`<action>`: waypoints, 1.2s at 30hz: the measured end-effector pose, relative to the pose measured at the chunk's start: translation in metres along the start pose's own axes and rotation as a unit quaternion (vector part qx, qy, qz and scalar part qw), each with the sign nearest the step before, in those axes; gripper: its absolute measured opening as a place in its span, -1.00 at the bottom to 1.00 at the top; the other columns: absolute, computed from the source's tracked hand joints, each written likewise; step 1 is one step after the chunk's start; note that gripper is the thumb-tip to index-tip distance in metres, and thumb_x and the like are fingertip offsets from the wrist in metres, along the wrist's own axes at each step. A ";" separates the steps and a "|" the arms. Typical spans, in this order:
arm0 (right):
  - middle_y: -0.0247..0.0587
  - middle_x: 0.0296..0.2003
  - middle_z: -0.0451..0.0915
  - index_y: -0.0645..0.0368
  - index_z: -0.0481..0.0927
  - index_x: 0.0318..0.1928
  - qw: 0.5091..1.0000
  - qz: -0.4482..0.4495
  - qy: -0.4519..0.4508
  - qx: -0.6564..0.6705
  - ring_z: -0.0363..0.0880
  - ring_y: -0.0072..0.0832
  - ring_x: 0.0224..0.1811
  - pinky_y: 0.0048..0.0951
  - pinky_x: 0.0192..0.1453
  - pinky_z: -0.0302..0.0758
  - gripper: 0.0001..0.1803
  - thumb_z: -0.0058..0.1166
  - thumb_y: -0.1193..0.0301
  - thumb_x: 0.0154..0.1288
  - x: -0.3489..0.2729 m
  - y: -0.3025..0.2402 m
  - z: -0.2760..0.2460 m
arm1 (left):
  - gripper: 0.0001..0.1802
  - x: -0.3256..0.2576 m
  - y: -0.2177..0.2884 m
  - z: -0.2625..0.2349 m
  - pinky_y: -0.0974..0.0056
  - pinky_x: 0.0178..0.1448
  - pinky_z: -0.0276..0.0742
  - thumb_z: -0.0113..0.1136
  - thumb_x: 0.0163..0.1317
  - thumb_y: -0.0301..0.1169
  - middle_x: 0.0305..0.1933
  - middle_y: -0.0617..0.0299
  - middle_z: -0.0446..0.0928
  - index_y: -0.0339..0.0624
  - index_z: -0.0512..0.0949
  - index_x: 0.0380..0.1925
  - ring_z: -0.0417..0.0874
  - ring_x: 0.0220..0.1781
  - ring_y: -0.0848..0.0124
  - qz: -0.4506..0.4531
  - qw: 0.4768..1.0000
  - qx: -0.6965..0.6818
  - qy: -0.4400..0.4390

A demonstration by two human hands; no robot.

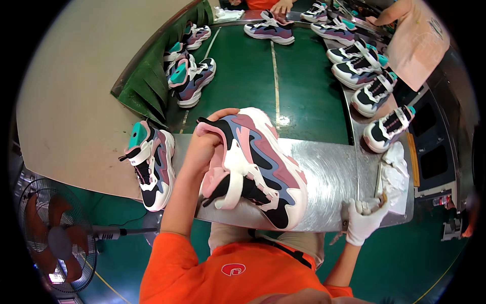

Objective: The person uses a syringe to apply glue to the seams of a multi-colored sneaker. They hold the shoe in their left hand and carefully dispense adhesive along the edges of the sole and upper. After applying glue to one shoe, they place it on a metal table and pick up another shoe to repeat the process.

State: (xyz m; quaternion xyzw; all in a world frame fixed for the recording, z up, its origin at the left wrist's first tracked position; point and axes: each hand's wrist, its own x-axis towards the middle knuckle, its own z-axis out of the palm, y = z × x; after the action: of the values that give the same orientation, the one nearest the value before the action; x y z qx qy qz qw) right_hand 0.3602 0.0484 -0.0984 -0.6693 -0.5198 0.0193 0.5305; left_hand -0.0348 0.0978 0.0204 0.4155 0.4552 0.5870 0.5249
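Observation:
My left hand is pushed into the opening of a large-looking sneaker and grips it from inside. White, mauve, blue and black, the shoe is tilted above the metal bench with its side turned up and toe toward me. Its white strap hangs loose at the end. At the bench's right front corner my right hand, in a white glove, has curled fingers around something small and pale that I cannot make out. Crumpled white paper lies just beyond it.
A metal bench adjoins a green conveyor belt. One sneaker stands at left; several line the right ledge and the left belt edge beside a green flap guard. A fan stands lower left. Co-workers' hands are across the belt.

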 end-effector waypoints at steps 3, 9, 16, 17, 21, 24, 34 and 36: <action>0.04 0.09 0.46 0.36 0.30 0.25 0.999 0.049 -0.017 0.013 0.49 -0.19 0.10 -0.31 0.22 0.40 -0.05 0.45 0.50 -0.26 0.001 -0.010 0.002 | -0.37 -0.002 0.010 0.011 0.41 0.05 0.52 -0.14 -0.10 -0.74 -0.05 0.08 0.62 -0.26 0.54 0.07 0.66 -0.03 0.39 0.021 0.998 0.054 0.014; 0.02 0.04 0.48 0.35 0.31 0.24 0.999 0.017 -0.028 -0.033 0.49 -0.19 0.05 -0.30 0.22 0.38 -0.04 0.47 0.48 -0.29 0.006 -0.022 0.001 | -0.55 0.000 0.033 0.049 0.31 0.30 0.34 -0.01 0.06 -0.61 0.15 -0.03 0.56 -0.25 0.58 0.00 0.47 0.31 0.27 0.100 0.974 0.200 -0.035; 0.04 0.04 0.49 0.37 0.27 0.27 0.998 0.032 -0.043 -0.033 0.51 -0.25 0.03 -0.34 0.18 0.41 -0.06 0.44 0.52 -0.21 0.009 -0.024 0.001 | -0.54 0.003 0.041 0.074 0.34 0.20 0.46 0.05 0.04 -0.72 0.27 -0.06 0.45 -0.27 0.58 0.00 0.55 0.16 0.35 0.131 0.957 0.245 -0.080; 0.03 0.02 0.50 0.36 0.28 0.25 0.999 0.028 -0.042 -0.020 0.51 -0.25 0.01 -0.33 0.16 0.42 -0.08 0.43 0.52 -0.21 0.009 -0.026 0.001 | -0.54 0.005 0.040 0.075 0.35 0.20 0.46 0.04 0.04 -0.72 0.26 -0.05 0.46 -0.26 0.58 0.00 0.55 0.16 0.35 0.135 0.957 0.244 -0.083; 0.08 -0.01 0.49 0.35 0.32 0.22 0.999 0.016 -0.030 -0.009 0.52 -0.11 -0.01 -0.23 0.16 0.42 -0.08 0.42 0.47 -0.28 0.011 -0.021 0.000 | -0.49 0.014 0.042 0.078 0.40 0.16 0.46 -0.11 0.02 -0.67 0.16 0.06 0.54 -0.25 0.58 0.01 0.58 0.09 0.42 0.081 0.968 0.218 -0.093; 0.09 0.01 0.48 0.37 0.31 0.22 0.999 0.021 -0.035 -0.017 0.51 -0.09 0.01 -0.23 0.18 0.41 -0.08 0.42 0.47 -0.28 0.011 -0.026 0.001 | -0.40 0.046 0.031 0.052 0.39 0.08 0.53 -0.13 -0.12 -0.73 -0.01 0.08 0.60 -0.35 0.54 0.04 0.65 -0.07 0.39 0.019 0.987 0.154 -0.044; 0.11 0.06 0.48 0.42 0.27 0.26 0.997 0.065 -0.041 -0.016 0.49 -0.11 0.08 -0.26 0.23 0.39 -0.02 0.44 0.45 -0.27 0.007 -0.020 -0.001 | -0.50 0.169 -0.015 -0.075 -0.16 -0.28 0.74 0.08 0.27 -0.23 0.30 0.01 0.26 0.02 0.37 0.22 0.53 0.11 -0.08 -0.140 0.957 -0.009 0.256; 0.10 0.06 0.48 0.42 0.27 0.27 0.996 0.074 -0.043 -0.015 0.50 -0.12 0.08 -0.27 0.24 0.39 -0.01 0.45 0.46 -0.27 0.007 -0.023 -0.001 | -0.22 0.161 -0.013 -0.073 0.12 -0.37 0.76 0.25 0.09 0.10 0.02 -0.17 0.49 -0.39 0.44 0.07 0.70 -0.24 0.08 -0.182 0.942 0.160 0.230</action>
State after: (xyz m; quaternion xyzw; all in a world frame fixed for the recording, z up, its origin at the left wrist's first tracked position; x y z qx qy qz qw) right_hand 0.3482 0.0501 -0.0772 -0.7124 -0.4915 0.0791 0.4947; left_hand -0.1186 0.2509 -0.0083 0.2577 0.7195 0.4805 0.4301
